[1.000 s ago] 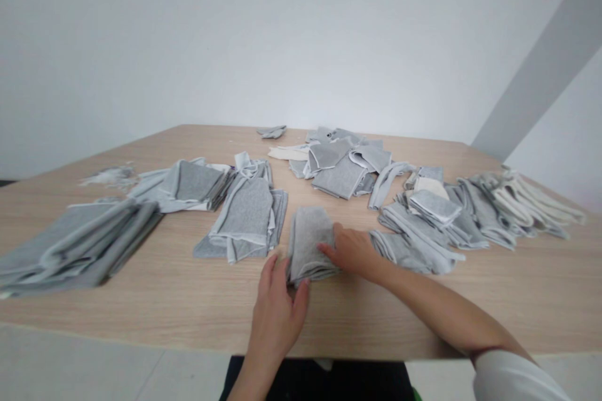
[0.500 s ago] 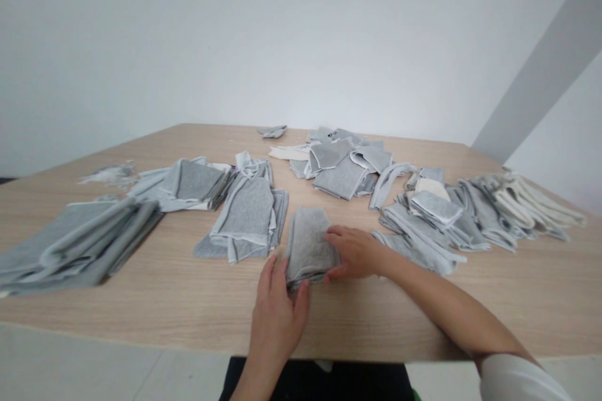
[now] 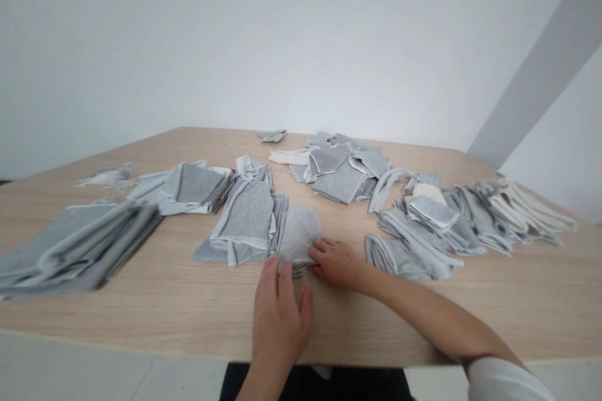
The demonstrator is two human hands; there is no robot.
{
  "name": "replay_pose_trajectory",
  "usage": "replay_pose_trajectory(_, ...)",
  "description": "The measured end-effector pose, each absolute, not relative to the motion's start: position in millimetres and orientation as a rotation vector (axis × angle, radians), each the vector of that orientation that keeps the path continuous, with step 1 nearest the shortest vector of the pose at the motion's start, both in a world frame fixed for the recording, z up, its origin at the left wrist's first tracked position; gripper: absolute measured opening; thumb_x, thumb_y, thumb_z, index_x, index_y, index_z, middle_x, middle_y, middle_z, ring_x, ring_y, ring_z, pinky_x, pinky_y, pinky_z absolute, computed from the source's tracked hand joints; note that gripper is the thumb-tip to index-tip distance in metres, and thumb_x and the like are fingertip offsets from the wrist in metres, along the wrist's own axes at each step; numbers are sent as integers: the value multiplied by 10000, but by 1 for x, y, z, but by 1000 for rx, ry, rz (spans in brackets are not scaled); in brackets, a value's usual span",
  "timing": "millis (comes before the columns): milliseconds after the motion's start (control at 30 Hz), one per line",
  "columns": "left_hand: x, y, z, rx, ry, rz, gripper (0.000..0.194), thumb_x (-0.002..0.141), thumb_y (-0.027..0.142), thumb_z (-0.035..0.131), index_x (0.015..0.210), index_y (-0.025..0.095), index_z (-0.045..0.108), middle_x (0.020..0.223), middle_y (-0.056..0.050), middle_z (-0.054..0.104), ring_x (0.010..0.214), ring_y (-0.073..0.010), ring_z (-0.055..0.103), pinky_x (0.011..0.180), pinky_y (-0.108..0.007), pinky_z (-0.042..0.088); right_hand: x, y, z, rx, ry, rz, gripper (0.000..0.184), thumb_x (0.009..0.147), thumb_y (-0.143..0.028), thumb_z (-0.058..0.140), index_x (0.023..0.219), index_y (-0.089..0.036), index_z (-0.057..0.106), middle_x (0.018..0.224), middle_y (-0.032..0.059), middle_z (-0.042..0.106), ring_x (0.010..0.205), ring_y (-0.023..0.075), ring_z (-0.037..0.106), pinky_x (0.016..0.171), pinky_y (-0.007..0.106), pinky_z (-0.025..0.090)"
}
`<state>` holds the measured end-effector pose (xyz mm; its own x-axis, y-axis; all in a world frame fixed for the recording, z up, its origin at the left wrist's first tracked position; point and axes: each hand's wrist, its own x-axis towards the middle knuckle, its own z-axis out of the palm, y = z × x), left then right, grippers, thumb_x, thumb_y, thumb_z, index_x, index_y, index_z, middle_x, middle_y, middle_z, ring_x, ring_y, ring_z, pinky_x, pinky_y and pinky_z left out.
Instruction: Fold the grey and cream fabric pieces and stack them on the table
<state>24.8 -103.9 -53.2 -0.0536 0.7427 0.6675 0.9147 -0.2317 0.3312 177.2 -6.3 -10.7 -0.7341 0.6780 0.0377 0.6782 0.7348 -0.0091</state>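
The folded gray cloth (image 3: 299, 230) lies near centre on the table (image 3: 188, 301), just right of a gray stack (image 3: 248, 213). Your left hand (image 3: 280, 310) spreads its fingers at the cloth's near edge; your right hand (image 3: 337, 263) touches its right side, whether pinching you cannot tell.

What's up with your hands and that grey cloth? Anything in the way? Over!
Right hand touching folded cloth, right side. Left hand open, by its near edge. Cloth pile crowding close on the left.
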Motion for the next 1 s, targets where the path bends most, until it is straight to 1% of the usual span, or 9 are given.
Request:
replay_pose_trajectory(233,31,-103,-54,-2335,-1544,-823,628,832,273,545,1413,113,369,1489,-192,382,1431,-369,220,1099,-561,322,162,10,-16,-1156,-2860,-106,245,943,-198,426,1108,-112,585,1223,184,586,1152,271,541,898,389,501)
replay_pose_trajectory(400,30,-101,-57,-2377,-1520,-815,651,837,284,529,1435,100,349,1507,-187,363,1427,-364,237,1080,-549,359,150,28,-16,-1264,-2816,-130,246,949,-167,386,1078,-95,582,1136,205,607,1091,279,570,839,400,517)
replay_pose_trajectory(567,30,-102,-56,-2421,-1573,-749,611,849,293,511,1414,95,385,1476,-179,417,1402,-340,309,1085,-521,370,144,39,-13,-1311,-2795,-62,288,943,-191,391,1133,-86,580,1184,215,599,1123,290,569,905,449,477)
replay_pose_trajectory(633,30,-103,-56,-2443,-1605,-730,576,851,293,511,1387,101,422,1454,-172,449,1381,-331,350,1080,-511,381,152,44,-8,-1246,-2844,11,378,900,-321,511,1220,-128,560,1284,175,569,1175,279,550,964,434,449)
replay_pose_trajectory(700,30,-104,-56,-2470,-1626,-728,535,850,283,514,1360,129,458,1431,-158,479,1360,-322,386,1073,-509,388,166,54,1,-1175,-2903,97,620,788,-462,642,1329,-192,503,1395,116,511,1244,251,511,1014,375,419)
replay_pose_trajectory(767,30,-105,-55,-2504,-1646,-730,498,851,274,513,1333,152,485,1385,-148,527,1326,-313,434,1064,-510,397,182,68,9,-1194,-2908,140,731,766,-495,655,1397,-191,445,1452,106,463,1302,225,464,1043,317,389)
replay_pose_trajectory(833,29,-105,-55,-2529,-1674,-725,472,852,277,513,1308,152,505,1325,-147,575,1279,-309,485,1053,-509,409,196,85,14,-1325,-2840,112,655,825,-430,595,1402,-163,440,1473,147,425,1332,254,427,1066,372,362)
replay_pose_trajectory(933,29,-105,-54,-2543,-1714,-701,456,851,280,514,1284,138,521,1289,-151,600,1235,-306,525,1046,-503,419,209,110,13,-1582,-2688,5,486,880,-322,492,1324,-128,527,1517,222,314,1389,372,308,1062,575,290)
replay_pose_trajectory(1000,30,-105,-52,-2547,-1730,-688,452,849,274,515,1277,126,528,1286,-156,601,1226,-304,532,1047,-498,421,213,122,7,-1703,-2610,-62,411,891,-282,454,1233,-114,607,1533,235,271,1412,422,223,1051,653,223)
